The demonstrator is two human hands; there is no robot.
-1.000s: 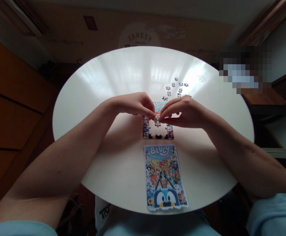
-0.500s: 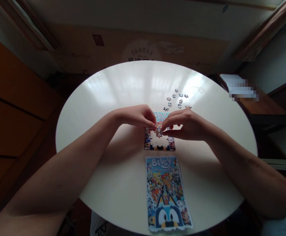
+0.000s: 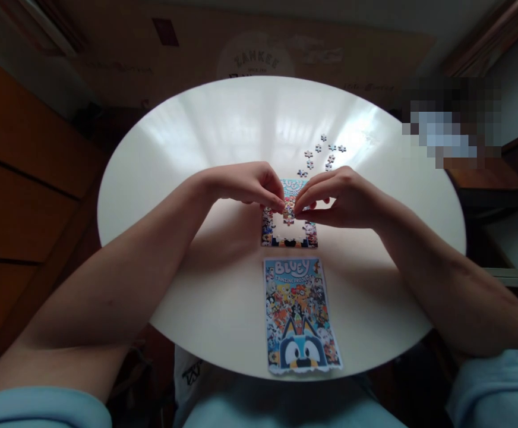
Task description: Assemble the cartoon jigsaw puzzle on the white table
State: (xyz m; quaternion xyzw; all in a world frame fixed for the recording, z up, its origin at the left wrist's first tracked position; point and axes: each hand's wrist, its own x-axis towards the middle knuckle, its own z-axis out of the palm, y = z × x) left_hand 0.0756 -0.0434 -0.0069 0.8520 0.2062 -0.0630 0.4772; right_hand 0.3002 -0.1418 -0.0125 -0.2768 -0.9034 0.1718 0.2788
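A partly filled jigsaw puzzle [image 3: 267, 236] lies on the table, its lower middle a pale gap edged by fitted pieces. Over its centre, both my hands meet at a small puzzle piece [image 3: 289, 217] in the upper part of that gap. My left hand [image 3: 262, 183] pinches the piece's left side between thumb and forefinger, the other fingers curled. From the right, my right hand [image 3: 334, 196] has thumb and forefinger tips together at its other side. Whether the piece is fully seated, I cannot tell. The fingers hide parts of the puzzle's upper half.
Several loose puzzle pieces [image 3: 329, 159] are scattered beyond my right hand. A printed reference picture [image 3: 301, 315] with a torn lower edge lies nearer me on the white oval table [image 3: 196, 333]. A brown side table [image 3: 482, 172] stands at the right.
The view has tipped down, so the table and both hands appear higher. My right thumb and forefinger have drawn closer together at the piece. My left hand keeps its pinch.
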